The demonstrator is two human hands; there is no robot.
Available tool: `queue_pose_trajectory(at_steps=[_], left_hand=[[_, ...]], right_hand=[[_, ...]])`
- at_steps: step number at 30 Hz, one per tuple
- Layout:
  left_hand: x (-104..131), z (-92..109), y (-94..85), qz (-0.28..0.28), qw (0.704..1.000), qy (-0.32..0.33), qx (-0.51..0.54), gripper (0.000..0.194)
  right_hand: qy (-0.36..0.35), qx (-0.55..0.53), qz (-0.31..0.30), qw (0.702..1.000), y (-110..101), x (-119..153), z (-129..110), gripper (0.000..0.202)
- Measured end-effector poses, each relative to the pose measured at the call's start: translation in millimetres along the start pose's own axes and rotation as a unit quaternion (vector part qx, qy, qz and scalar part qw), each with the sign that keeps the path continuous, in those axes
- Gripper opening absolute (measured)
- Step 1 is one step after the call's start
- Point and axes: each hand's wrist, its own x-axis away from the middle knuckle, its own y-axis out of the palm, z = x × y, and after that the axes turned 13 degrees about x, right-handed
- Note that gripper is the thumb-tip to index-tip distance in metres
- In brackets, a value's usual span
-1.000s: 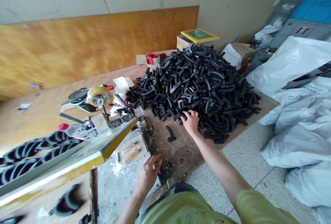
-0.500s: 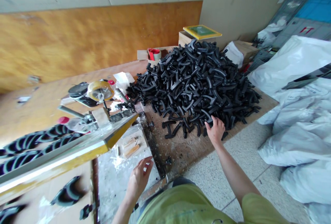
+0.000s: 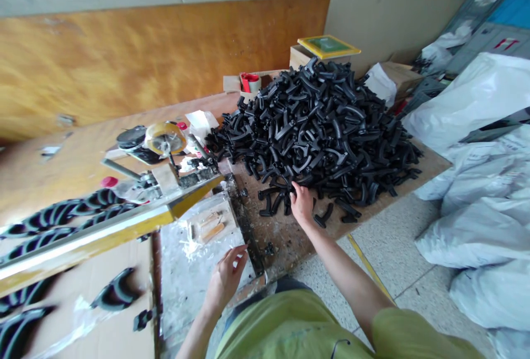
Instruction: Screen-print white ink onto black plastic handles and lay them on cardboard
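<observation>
A big heap of black curved plastic parts (image 3: 318, 127) lies on the wooden table (image 3: 290, 237). My right hand (image 3: 301, 203) rests at the heap's near edge, fingers on several loose black parts (image 3: 273, 201); whether it grips one I cannot tell. Another loose black part (image 3: 323, 216) lies just right of that hand. My left hand (image 3: 227, 277) hovers with spread fingers over a plastic-covered surface (image 3: 194, 270) near the table's front edge, holding nothing.
A yellow-edged frame (image 3: 103, 232) slants across the left with black parts under it. A tape roll (image 3: 163, 139) and small tools sit behind it. White sacks (image 3: 484, 193) crowd the floor at right. Cardboard boxes (image 3: 323, 52) stand behind the heap.
My right hand swept from the heap's middle edge out to the right, then back left to the loose parts. Several parts were pulled out of the heap. My left hand drew slightly left and lower.
</observation>
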Motion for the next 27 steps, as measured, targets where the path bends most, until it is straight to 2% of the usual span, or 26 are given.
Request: queue_pose_trajectory(at_steps=[3,6,10,12,15,18,20,22,24,27], left_hand=[[4.7,7.1,-6.2,0.016,1.000,-0.013,0.010,0.036],[13.2,12.9,-16.0,0.046,0.998,-0.030,0.021,0.036],[29.7,10.9,-31.3,0.088,0.994,-0.060,0.035,0.034],[37.3,6.0,-39.4,0.108,0.991,-0.068,0.048,0.034],[44.8,-2.0,-54.1,0.130,0.987,-0.071,0.067,0.034],[48.9,-7.7,-72.8,0.150,0.984,-0.070,0.063,0.034],[52.9,-12.2,-85.9,0.163,0.983,-0.059,0.059,0.033],[59.8,-20.2,-98.3,0.178,0.981,-0.049,0.068,0.034],[69.3,-32.6,-110.4,0.195,0.975,-0.051,0.091,0.035],[82.6,-52.4,-132.5,0.220,0.965,-0.058,0.131,0.036]], right_hand=[[-0.048,0.017,-0.068,0.996,-7.5,0.6,-24.8,0.050],[-0.054,-0.017,-0.131,0.990,-22.1,-9.3,-23.1,0.056],[-0.058,-0.151,-0.201,0.966,-44.7,-31.1,-12.5,0.043],[-0.092,-0.218,-0.212,0.948,-52.5,-34.7,-23.2,0.034],[-0.208,-0.255,-0.201,0.922,-53.9,-20.0,-71.6,0.027],[-0.339,-0.257,-0.154,0.892,-43.1,12.0,-144.9,0.024],[-0.403,-0.235,-0.123,0.876,-32.8,33.1,-191.6,0.023],[-0.447,-0.185,-0.110,0.868,-23.7,48.4,-226.0,0.022],[-0.473,-0.126,-0.111,0.865,-18.6,57.3,-244.2,0.021],[-0.482,-0.066,-0.099,0.868,-19.3,61.9,-248.1,0.027]])
